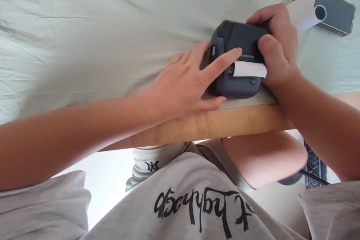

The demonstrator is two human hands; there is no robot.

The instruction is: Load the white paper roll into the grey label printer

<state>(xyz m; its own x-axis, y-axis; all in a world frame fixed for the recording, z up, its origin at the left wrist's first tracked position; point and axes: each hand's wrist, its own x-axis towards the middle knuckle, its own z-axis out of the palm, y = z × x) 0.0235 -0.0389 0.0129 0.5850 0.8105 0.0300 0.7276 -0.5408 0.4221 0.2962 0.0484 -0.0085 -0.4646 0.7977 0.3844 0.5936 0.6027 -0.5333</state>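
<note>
A small dark label printer (239,41) sits on the cloth by the table's front edge. Out of its front slot comes a white strip of label paper (249,69). My right hand (281,45) grips the printer's right side, its thumb on the top and its fingers round the far side. At the left side, my left hand (188,77) holds the printer with fingers apart: the index finger lies across the top, and the thumb reaches the front lower edge. Beyond my right hand is a roll of white paper (303,13), partly hidden by that hand.
A dark flat rectangular object (337,9) lies at the back right, partly behind the paper roll. A wrinkled pale cloth (112,26) covers the table. The wooden table edge (202,122) runs just in front of the printer, above my lap.
</note>
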